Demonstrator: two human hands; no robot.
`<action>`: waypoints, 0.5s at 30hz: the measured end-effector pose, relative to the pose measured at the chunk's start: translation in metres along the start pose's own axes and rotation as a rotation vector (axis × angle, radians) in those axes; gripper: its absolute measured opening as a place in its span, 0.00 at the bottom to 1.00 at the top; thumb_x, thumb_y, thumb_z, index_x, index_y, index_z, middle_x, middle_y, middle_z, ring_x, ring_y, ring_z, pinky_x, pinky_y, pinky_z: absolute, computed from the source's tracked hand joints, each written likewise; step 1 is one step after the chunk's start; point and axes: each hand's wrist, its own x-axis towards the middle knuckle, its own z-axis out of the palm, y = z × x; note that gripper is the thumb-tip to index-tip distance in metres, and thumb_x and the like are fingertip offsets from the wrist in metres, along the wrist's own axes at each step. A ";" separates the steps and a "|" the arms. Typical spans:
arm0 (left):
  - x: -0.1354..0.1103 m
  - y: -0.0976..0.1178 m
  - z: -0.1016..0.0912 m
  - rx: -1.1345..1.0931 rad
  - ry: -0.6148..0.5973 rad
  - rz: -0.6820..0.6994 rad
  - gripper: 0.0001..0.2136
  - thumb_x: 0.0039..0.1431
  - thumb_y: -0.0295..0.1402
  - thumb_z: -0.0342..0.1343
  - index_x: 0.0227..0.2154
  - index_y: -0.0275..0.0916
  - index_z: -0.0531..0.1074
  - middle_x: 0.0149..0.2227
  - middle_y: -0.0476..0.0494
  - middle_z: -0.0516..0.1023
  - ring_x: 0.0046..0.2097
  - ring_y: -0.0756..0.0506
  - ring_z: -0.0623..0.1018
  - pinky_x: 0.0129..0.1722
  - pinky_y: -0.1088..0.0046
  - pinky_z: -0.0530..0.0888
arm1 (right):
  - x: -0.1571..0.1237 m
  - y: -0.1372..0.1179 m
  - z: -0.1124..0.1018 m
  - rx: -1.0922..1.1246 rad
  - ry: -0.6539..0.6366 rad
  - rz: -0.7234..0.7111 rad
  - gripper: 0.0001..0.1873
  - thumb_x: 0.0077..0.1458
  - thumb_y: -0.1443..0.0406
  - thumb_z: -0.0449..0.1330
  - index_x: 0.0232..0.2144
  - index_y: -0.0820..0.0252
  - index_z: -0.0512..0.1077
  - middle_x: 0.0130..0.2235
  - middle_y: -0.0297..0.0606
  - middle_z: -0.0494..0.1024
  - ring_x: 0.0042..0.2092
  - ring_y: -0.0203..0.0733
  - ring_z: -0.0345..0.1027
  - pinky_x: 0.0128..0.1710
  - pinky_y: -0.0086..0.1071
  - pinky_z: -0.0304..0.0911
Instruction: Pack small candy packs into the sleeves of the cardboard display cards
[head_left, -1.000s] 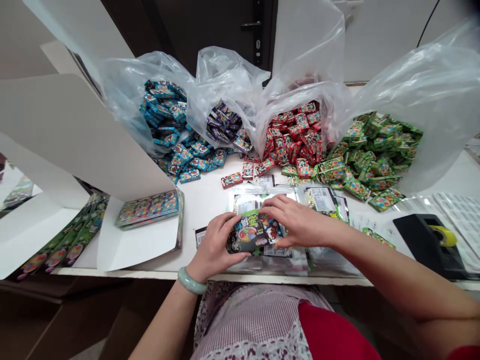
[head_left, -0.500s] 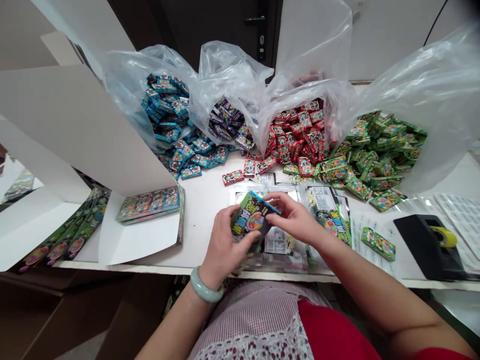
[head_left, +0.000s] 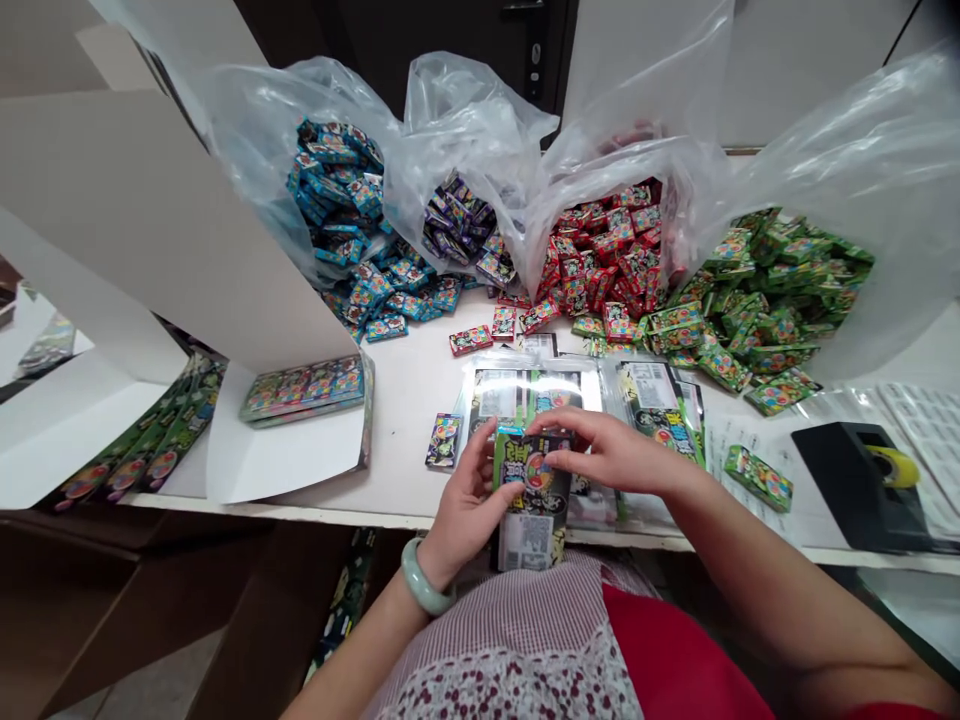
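A black and green printed pouch (head_left: 536, 500), with a white label panel on its lower part, stands upright at the table's front edge. My left hand (head_left: 472, 500) grips its left side, thumb across the front. My right hand (head_left: 592, 450) pinches its upper right edge. At the pouch's top left a blue-edged small box (head_left: 511, 428) shows between the hands, partly hidden by fingers. Behind lies a stack of flat printed pouches (head_left: 495, 385) in clear plastic. Left of my left hand lies a small purple box (head_left: 444, 440).
Clear bags along the back hold blue boxes (head_left: 337, 200), purple boxes (head_left: 457, 220), red boxes (head_left: 607, 250) and green boxes (head_left: 787, 270). An open white carton (head_left: 292, 470) with packed boxes stands left. Right are a single green box (head_left: 757, 478) and a black tape dispenser (head_left: 847, 485).
Both hands have brought the pouch lower and nearer to my body, turning it from tilted to upright. The small purple box now shows where my left hand was.
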 end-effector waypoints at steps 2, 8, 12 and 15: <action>0.000 0.000 -0.006 -0.013 -0.018 0.001 0.31 0.56 0.33 0.58 0.61 0.48 0.52 0.55 0.39 0.70 0.52 0.42 0.74 0.50 0.61 0.75 | 0.000 -0.001 0.006 -0.015 0.028 -0.012 0.17 0.57 0.65 0.58 0.49 0.47 0.70 0.46 0.36 0.76 0.48 0.42 0.69 0.51 0.43 0.65; 0.004 0.005 -0.018 -0.057 0.024 -0.020 0.22 0.59 0.34 0.55 0.55 0.46 0.56 0.49 0.42 0.72 0.48 0.45 0.76 0.48 0.64 0.75 | -0.007 0.016 0.051 0.349 0.529 0.071 0.24 0.53 0.64 0.61 0.52 0.45 0.61 0.44 0.36 0.72 0.37 0.36 0.71 0.39 0.35 0.69; 0.003 0.004 -0.020 -0.063 0.003 -0.013 0.22 0.59 0.34 0.56 0.54 0.47 0.57 0.47 0.44 0.73 0.45 0.45 0.77 0.44 0.65 0.76 | -0.008 0.022 0.075 0.493 0.668 0.134 0.17 0.52 0.61 0.63 0.44 0.49 0.65 0.39 0.34 0.73 0.38 0.37 0.70 0.39 0.33 0.69; 0.004 0.003 -0.020 0.071 0.085 0.088 0.19 0.59 0.33 0.56 0.52 0.47 0.61 0.46 0.45 0.73 0.45 0.46 0.76 0.43 0.67 0.75 | -0.008 0.022 0.075 0.464 0.652 0.149 0.13 0.54 0.61 0.61 0.43 0.51 0.67 0.37 0.34 0.74 0.36 0.36 0.69 0.37 0.32 0.67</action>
